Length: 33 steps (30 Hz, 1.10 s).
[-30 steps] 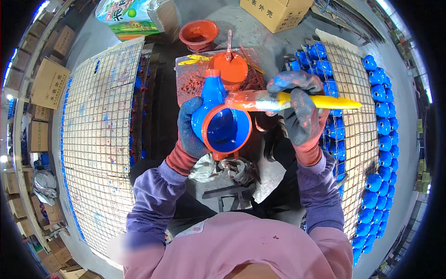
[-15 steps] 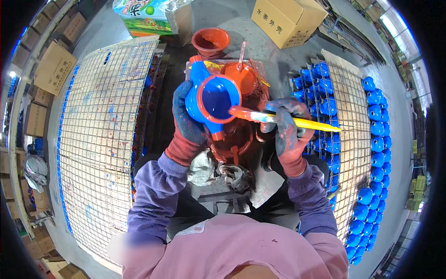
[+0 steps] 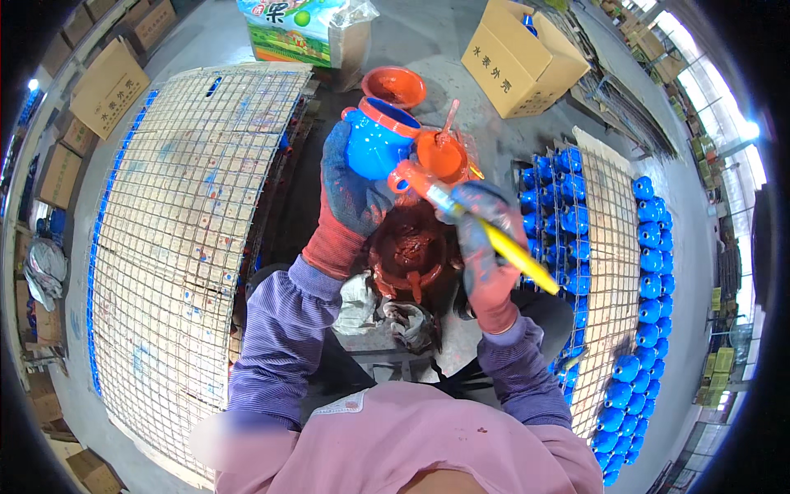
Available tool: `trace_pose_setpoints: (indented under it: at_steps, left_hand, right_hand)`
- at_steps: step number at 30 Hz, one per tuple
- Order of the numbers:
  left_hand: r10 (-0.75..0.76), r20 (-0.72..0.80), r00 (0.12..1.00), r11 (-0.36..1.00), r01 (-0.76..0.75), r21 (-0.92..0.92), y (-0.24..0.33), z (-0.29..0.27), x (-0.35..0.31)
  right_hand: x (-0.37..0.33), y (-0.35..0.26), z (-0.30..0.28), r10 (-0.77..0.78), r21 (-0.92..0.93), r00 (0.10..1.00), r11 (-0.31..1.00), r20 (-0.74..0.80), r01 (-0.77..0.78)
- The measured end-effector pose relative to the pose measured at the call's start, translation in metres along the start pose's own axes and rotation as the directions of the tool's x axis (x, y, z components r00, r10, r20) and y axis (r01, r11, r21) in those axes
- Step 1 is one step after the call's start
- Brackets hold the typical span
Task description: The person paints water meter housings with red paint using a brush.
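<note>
My left hand (image 3: 349, 191), in a dark glove with a red cuff, holds a glossy blue meter housing (image 3: 372, 150) from its left side. The housing is tilted, its wide orange-red rim at the far end. A pipe end points toward my right hand (image 3: 490, 239), which grips a paintbrush (image 3: 520, 257) with a yellow handle. The red-coated bristles are at that pipe end; motion blur hides whether they touch it. Below the housing stands a paint-caked bucket (image 3: 380, 278). Just beyond is a bowl of orange-red paint (image 3: 443, 161) with a stick in it.
Wire-mesh racks flank me, left (image 3: 164, 247) and right (image 3: 613, 247). Blue housings (image 3: 650, 284) stand in rows at the right. A red bowl (image 3: 370, 80), a cardboard box (image 3: 517, 62) and a printed package (image 3: 288, 37) lie ahead. Rags (image 3: 358, 306) lie near my knees.
The housing has been turned, so its wide opening now faces away. The brush has moved from that rim to the pipe end nearer my right hand. The whole view has shifted slightly.
</note>
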<state>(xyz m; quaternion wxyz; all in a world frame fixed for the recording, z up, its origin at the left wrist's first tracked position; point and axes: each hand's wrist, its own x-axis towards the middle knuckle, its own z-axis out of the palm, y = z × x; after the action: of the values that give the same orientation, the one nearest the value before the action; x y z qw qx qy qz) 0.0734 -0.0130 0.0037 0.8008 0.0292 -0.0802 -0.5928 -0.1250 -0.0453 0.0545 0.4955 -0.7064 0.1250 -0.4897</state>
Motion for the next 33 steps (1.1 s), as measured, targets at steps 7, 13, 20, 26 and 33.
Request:
trace_pose_setpoints:
  at_steps: [7,13,20,26,33]
  left_hand:
    - [0.108,0.135,0.985,0.992,-0.115,0.052,0.040,-0.003,-0.002]
    - [0.572,-0.034,0.820,0.666,-0.440,0.603,0.209,-0.017,-0.046]
    - [0.839,-0.332,0.431,0.110,0.463,0.879,0.410,-0.144,-0.235]
    - [0.958,-0.110,0.263,-0.218,0.924,0.314,0.456,-0.206,-0.355]
    - [0.888,0.245,0.389,-0.437,0.880,0.185,0.445,-0.176,-0.341]
  right_hand:
    - [-0.022,0.006,0.022,0.027,-0.237,0.995,0.972,0.094,-0.004]
    - [0.015,-0.001,-0.034,-0.334,-0.612,0.892,0.648,0.305,0.452]
    - [0.034,-0.008,-0.115,0.111,-0.921,0.923,0.181,0.368,0.345]
    - [0.006,0.012,-0.194,0.084,-0.994,0.991,0.042,0.105,0.102]
    - [-0.077,-0.025,-0.303,0.121,-0.919,0.925,-0.215,-0.360,-0.329]
